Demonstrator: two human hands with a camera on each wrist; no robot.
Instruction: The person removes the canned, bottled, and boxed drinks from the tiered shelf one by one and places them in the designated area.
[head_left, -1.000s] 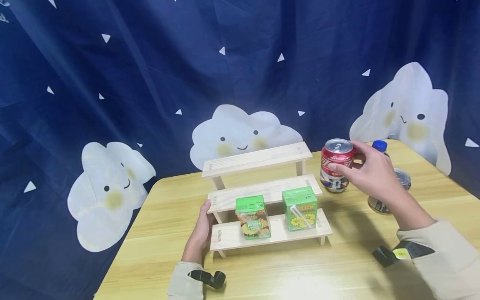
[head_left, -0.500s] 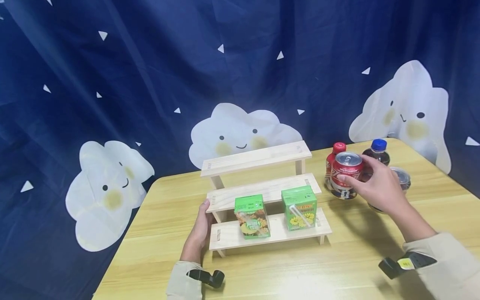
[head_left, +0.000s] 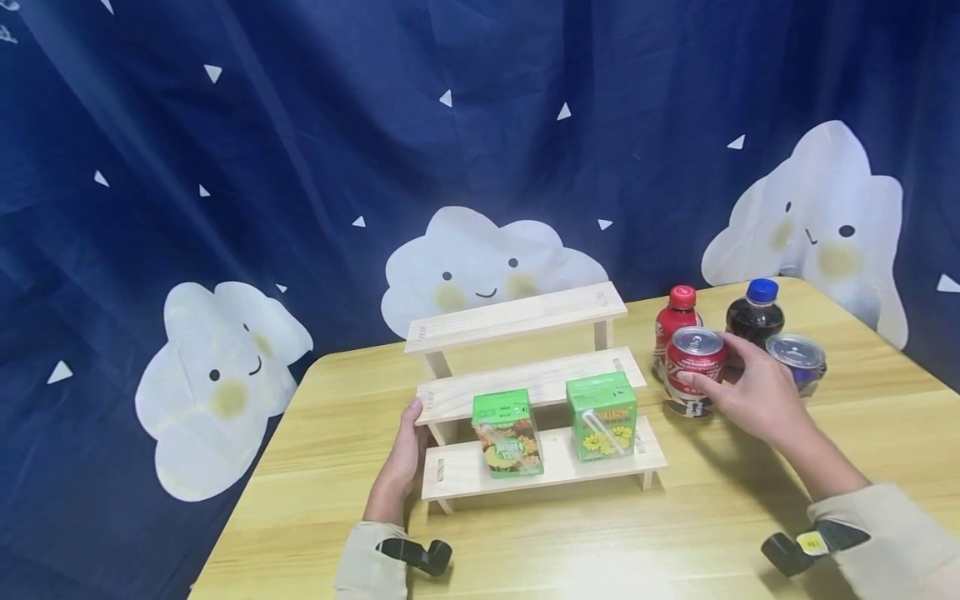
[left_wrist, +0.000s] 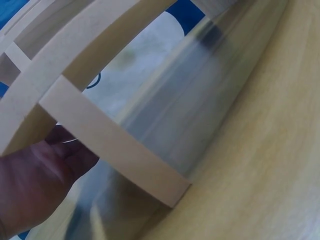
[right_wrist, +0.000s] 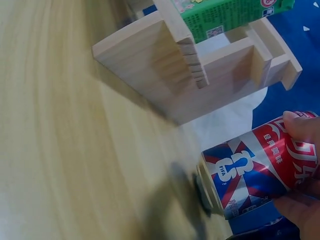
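Note:
My right hand grips a red soda can by its upper part, thumb on the near side. In the right wrist view the can has its base close to the tabletop; I cannot tell whether it touches. My left hand holds the left end of a three-tier wooden stand at the middle step. Seen from the left wrist, its fingers are partly hidden behind the stand's leg. Two green drink cartons, one brownish-fronted and one with yellow flowers, stand on the lowest step.
Behind the can stands a red-capped bottle. A blue-capped bottle of dark drink and another can are close to the right hand. A dark blue curtain with clouds hangs behind the table.
My right hand has carried the soda can away from the stand, rightward and toward me, lower in view. The red-capped bottle behind it has come into sight. The left hand stays on the stand.

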